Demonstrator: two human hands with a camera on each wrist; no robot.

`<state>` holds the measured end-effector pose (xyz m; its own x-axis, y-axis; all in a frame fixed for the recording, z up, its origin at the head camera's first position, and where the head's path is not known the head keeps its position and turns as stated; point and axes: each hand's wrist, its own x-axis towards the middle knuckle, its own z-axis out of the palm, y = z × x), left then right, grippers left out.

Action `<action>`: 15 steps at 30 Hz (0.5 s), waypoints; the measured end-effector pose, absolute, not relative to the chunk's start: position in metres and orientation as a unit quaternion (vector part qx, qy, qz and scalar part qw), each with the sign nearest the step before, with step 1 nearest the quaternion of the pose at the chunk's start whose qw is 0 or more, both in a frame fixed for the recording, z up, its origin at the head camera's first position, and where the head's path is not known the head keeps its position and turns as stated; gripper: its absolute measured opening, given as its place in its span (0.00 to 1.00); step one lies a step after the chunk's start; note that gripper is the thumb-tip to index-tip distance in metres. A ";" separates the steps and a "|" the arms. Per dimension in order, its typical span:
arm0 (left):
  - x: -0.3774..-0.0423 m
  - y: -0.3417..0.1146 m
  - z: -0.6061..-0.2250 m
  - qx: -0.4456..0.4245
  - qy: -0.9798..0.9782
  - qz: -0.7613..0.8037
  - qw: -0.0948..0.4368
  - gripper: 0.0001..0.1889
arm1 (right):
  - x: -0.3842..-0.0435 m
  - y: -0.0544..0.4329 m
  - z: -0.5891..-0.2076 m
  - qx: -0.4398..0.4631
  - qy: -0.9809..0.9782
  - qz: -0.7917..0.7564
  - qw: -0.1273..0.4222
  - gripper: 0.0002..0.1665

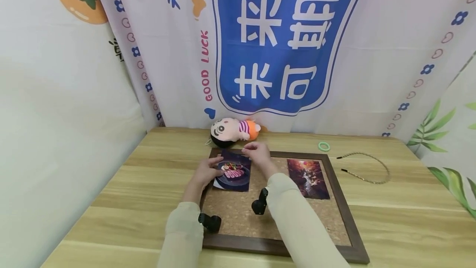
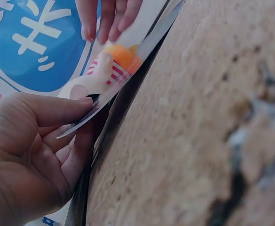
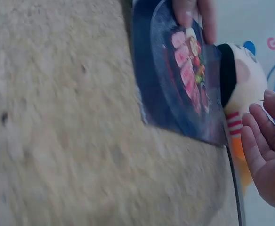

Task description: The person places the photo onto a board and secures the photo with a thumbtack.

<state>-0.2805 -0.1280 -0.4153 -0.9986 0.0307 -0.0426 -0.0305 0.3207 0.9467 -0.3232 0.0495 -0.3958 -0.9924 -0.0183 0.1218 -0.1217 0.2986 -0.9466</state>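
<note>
A photo print of a plate of sliced food (image 1: 238,177) slants over the upper left of a framed corkboard (image 1: 238,224). My left hand (image 1: 203,173) pinches the print's left edge between thumb and fingers; the left wrist view shows the sheet (image 2: 104,106) edge-on and bent. Near the print's upper right corner, my right hand (image 1: 259,157) is raised, thumb and forefinger together on a tiny pin (image 3: 262,100). Only its thin point shows in the right wrist view; the rest is hidden by the fingertips. Another print, red and dark (image 1: 308,179), lies on the board's right part.
Behind the board's top edge lies a plush doll (image 1: 232,130) in a striped top. A green ring (image 1: 324,147) and a thin beaded headband (image 1: 384,168) lie to the board's right. A printed cloth (image 1: 178,73) hangs along the table's back edge.
</note>
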 end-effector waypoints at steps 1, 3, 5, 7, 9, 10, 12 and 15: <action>-0.280 -0.128 -0.416 -0.002 0.817 0.576 0.023 0.26 | -0.323 0.046 -0.398 0.040 -0.808 0.587 0.040 0.06; -0.279 -0.129 -0.418 -0.003 0.824 0.566 0.018 0.26 | -0.324 0.039 -0.401 0.034 -0.817 0.575 0.034 0.07; -0.278 -0.128 -0.419 0.000 0.834 0.552 0.011 0.25 | -0.327 0.035 -0.406 0.038 -0.829 0.557 0.035 0.06; -0.278 -0.128 -0.420 0.011 0.844 0.537 0.004 0.25 | -0.338 0.035 -0.421 0.068 -0.832 0.548 0.057 0.05; -0.277 -0.126 -0.419 0.021 0.852 0.524 -0.004 0.25 | -0.348 0.034 -0.434 0.076 -0.838 0.538 0.059 0.06; -0.277 -0.126 -0.418 0.025 0.855 0.518 -0.005 0.25 | -0.350 0.034 -0.437 0.076 -0.841 0.533 0.057 0.05; -0.277 -0.126 -0.417 0.026 0.861 0.507 -0.010 0.25 | -0.349 0.031 -0.437 0.066 -0.850 0.520 0.053 0.06; -0.279 -0.127 -0.417 0.022 0.868 0.496 -0.013 0.25 | -0.329 0.026 -0.419 0.044 -0.862 0.503 0.042 0.05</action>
<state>-0.2786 -0.1273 -0.4169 -0.9987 0.0248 0.0439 0.0504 0.5061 0.8610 -0.3289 0.0264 -0.4191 -0.9926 -0.0338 0.1163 -0.1178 0.4897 -0.8639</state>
